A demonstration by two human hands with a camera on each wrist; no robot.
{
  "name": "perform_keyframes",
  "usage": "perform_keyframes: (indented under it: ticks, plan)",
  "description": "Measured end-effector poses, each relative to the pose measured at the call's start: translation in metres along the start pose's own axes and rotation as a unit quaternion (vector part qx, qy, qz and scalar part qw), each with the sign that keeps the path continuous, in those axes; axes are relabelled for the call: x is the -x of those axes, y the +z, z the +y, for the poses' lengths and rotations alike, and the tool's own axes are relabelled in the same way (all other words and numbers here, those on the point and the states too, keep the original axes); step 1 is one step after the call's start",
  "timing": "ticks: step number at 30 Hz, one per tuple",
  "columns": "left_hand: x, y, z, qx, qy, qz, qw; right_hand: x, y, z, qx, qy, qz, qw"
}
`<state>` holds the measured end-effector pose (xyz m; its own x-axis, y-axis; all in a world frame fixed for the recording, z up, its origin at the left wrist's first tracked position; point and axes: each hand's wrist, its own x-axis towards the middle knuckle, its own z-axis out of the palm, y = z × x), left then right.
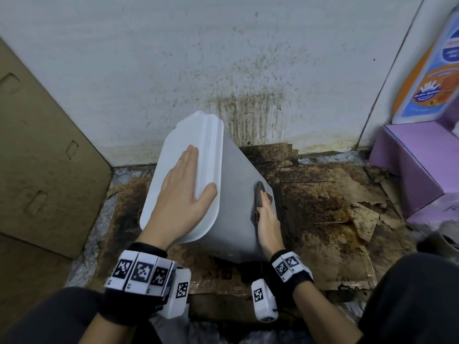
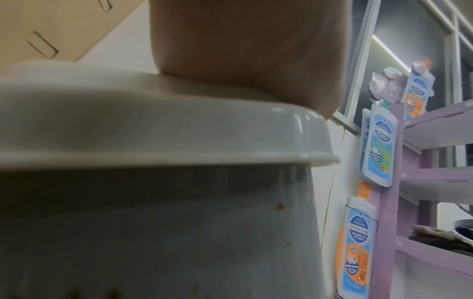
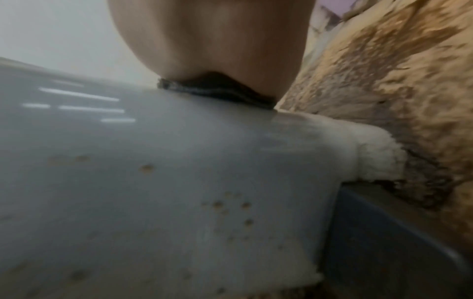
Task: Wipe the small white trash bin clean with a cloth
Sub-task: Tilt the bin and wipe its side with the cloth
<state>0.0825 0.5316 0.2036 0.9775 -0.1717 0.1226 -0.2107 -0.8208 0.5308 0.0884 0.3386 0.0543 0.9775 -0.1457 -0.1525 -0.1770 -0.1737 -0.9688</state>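
The small white trash bin leans tilted toward the left on the floor, its lid closed. My left hand lies flat on the lid, fingers straight and thumb over the lid's edge. My right hand presses a dark brownish cloth flat against the bin's grey side, fingers stretched out along it. In the left wrist view the bin shows small brown spots under its rim. The right wrist view is blurred: the cloth sits under my palm, and brown specks dot the bin's side.
Stained, torn cardboard covers the floor under and right of the bin. A flattened cardboard box leans at the left. The white wall behind is splattered brown. A purple display shelf with soap cut-outs stands at the right. My knees frame the bottom.
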Motion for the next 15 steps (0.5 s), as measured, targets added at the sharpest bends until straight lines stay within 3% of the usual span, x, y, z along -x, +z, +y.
perform_keyframes:
  ticks: [8,15]
  plan:
    - [-0.001,0.001,-0.003,-0.002,-0.003,-0.003,1.000,0.043,0.042,-0.069,-0.095,-0.134,-0.042,0.986]
    - [0.001,-0.001,-0.004,0.006,-0.003,-0.005,1.000,0.047,0.038,-0.033,-0.038,-0.203,0.006,0.979]
